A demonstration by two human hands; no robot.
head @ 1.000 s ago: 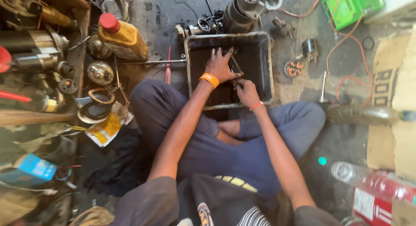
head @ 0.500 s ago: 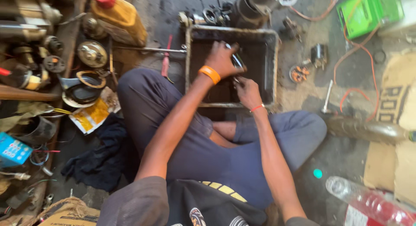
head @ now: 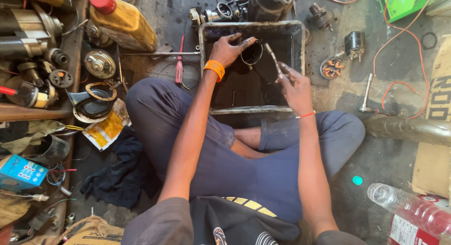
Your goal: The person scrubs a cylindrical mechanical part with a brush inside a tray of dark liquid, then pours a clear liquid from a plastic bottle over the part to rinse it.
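Both arms stretch forward over crossed legs in blue trousers (head: 244, 170) to a dark metal tray (head: 206, 62) on the floor, filled with black oily liquid. The left hand (head: 229, 48), an orange wristband (head: 215, 68) at its wrist, lies palm down with fingers spread on the tray's far left rim, touching a thin wire ring (head: 252, 54) just beside its fingertips. The right hand (head: 293, 83) is raised above the tray's right half, its fingers pinching a slim metal rod (head: 272, 57) that tilts up and away (its tip points toward the ring). Left of the tray lie a yellow oil jug (head: 124, 22) with a red cap, a red screwdriver (head: 179, 69) and round metal parts (head: 99, 63); an orange wire (head: 399, 62) winds at the right.
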